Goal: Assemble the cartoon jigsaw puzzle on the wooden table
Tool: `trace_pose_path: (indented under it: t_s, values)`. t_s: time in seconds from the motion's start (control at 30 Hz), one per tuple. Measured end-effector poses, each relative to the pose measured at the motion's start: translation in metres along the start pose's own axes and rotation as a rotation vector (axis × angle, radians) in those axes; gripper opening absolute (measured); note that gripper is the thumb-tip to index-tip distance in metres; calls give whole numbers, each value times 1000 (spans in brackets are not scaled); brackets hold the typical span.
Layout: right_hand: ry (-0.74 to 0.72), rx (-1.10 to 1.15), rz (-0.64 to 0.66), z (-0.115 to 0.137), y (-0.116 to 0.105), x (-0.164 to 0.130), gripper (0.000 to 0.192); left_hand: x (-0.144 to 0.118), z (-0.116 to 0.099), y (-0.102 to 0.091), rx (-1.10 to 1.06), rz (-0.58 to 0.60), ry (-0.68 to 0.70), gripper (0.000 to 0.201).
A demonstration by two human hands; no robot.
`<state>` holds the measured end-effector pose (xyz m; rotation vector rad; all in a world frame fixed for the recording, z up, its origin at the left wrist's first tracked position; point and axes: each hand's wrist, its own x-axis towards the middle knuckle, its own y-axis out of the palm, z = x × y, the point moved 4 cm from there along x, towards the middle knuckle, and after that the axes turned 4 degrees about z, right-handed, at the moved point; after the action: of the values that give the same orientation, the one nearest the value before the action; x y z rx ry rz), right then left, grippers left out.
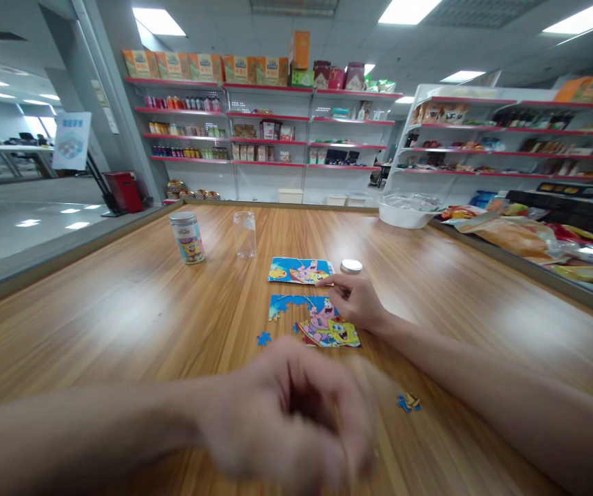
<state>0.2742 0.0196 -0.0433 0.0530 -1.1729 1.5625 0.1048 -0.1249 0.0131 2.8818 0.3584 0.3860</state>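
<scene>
A partly assembled cartoon jigsaw puzzle (pixel 333 329) lies on the wooden table, with a gap in its left and lower middle. Just beyond it is a reference picture card (pixel 296 271) with matching characters. My right hand (pixel 355 297) rests at the puzzle's upper right, index finger stretched to the card's lower right edge, thumb apart, nothing visible in it. In the near foreground my left hand (pixel 290 413) is smeared by motion, fingers bent; whether it holds anything is unclear. A loose blue puzzle piece (pixel 264 338) sits left of the puzzle. More loose pieces (pixel 408 402) lie near my right forearm.
A printed cartoon can (pixel 187 238) and a clear plastic cup (pixel 245 235) stand at the back left. A silver lid (pixel 351 266) is beside the card. Farther back are a white bowl (pixel 408 210) and packaged snacks (pixel 518 238) along the right edge. Stocked shelves line the wall.
</scene>
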Motion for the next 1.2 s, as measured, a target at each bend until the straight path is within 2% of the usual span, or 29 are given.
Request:
trace_pose_path:
  t_s: [0.1,0.17,0.2,0.23,0.27,0.33,0.4,0.47,0.6,0.7,0.8,1.2]
  values:
    - [-28,-7,20,3,1,-2,28,-1,0,-83,111,-479,224,19]
    - [-49,-8,35,3,2,-3,27,-16,-1,-129,322,-793,373,18]
    - [-58,-9,42,3,3,-3,27,-25,-2,-146,466,-895,409,16]
    - [-67,-8,48,2,3,-4,26,-31,-3,-157,643,-939,413,14]
    - [-73,-9,52,2,4,-4,25,-36,-6,-165,833,-928,392,14]
    - [-80,-11,57,0,5,-4,24,-41,-8,-172,1102,-814,333,16]
    - [-79,-12,62,-1,5,-4,25,-42,-10,-169,1285,-660,307,20]
    - [-70,-13,64,-1,5,-4,27,-37,-10,-157,1428,-461,310,21]
    - [-64,-10,48,2,4,-4,26,-27,2,-133,1542,-40,223,33]
    - [-67,-5,48,4,3,-4,25,-24,10,-125,1497,114,104,43]
    - [-67,-8,50,6,3,-3,25,-24,13,-124,1473,153,49,40]
    - [-53,-8,62,2,4,-4,25,-26,13,-130,1483,91,36,14]
